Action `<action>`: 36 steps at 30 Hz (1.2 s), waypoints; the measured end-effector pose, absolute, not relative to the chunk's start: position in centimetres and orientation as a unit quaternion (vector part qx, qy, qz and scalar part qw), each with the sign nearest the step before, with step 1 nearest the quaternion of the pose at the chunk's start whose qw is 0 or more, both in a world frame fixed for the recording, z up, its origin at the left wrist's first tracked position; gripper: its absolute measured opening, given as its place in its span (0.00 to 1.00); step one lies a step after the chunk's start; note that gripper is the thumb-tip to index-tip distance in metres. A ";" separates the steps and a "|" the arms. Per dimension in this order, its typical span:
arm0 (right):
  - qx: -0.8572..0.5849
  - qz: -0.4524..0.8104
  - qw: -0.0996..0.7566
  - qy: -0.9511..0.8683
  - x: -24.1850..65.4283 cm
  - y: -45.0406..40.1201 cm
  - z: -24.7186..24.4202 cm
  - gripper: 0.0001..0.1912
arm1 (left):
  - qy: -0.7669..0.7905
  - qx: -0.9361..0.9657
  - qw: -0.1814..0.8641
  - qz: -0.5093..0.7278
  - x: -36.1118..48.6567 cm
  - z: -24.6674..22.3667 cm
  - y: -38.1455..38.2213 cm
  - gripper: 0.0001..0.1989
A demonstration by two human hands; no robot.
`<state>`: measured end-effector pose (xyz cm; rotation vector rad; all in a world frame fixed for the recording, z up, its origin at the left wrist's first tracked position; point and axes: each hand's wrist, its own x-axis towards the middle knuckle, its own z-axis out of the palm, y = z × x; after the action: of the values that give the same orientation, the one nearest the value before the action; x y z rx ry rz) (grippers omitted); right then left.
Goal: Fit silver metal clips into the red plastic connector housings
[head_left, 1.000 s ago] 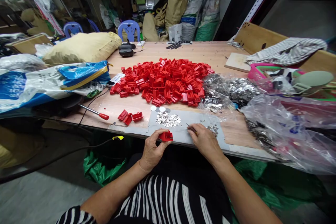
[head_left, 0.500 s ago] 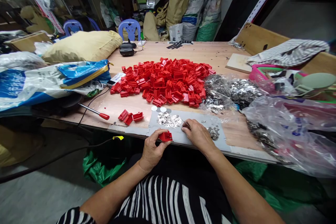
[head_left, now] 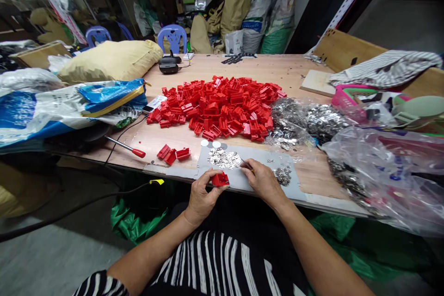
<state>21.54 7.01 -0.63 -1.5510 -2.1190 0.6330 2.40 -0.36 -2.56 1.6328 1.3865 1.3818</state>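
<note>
Between the thumb and fingers of my left hand [head_left: 204, 193] is a red plastic housing [head_left: 220, 179], held at the table's front edge with its open side showing. My right hand [head_left: 262, 178] pinches a thin tool [head_left: 248, 165] that looks like tweezers; its tip points toward a heap of small flat silver metal plates [head_left: 225, 158]. Those plates lie on a grey mat [head_left: 239, 180]. Right of my fingers, a second heap of tiny metal pieces [head_left: 283, 175] rests on the same mat. Several loose red housings [head_left: 182, 153] lie to the left.
A big pile of red housings [head_left: 222, 108] covers the table's middle. Clear bags of metal parts [head_left: 324, 118] and a pink basket [head_left: 342, 97] stand right. At left are a blue-white sack [head_left: 62, 113], a lever with a red grip [head_left: 138, 153] and a cable [head_left: 114, 145].
The tool in my right hand has turned slightly, so a yellowish part of it now shows. My left hand keeps the red housing almost in place. The whole view has shifted a little.
</note>
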 end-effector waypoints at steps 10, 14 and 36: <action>-0.496 0.515 0.343 -0.610 19.9 4.7 0.3 0.13 | 0.489 0.648 0.240 0.531 3.5 -1.9 -0.2 0.13; -0.489 0.537 0.336 -0.600 19.6 4.4 0.3 0.13 | 0.490 0.645 0.246 0.531 3.7 -1.7 -0.4 0.13; -0.480 0.597 0.265 -0.586 20.8 4.1 1.0 0.16 | 0.427 0.711 0.230 0.509 3.6 -2.0 -0.7 0.16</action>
<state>20.84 4.11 1.00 -1.2961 -1.5822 1.6122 3.64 -0.72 -1.97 1.9576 1.1739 1.4004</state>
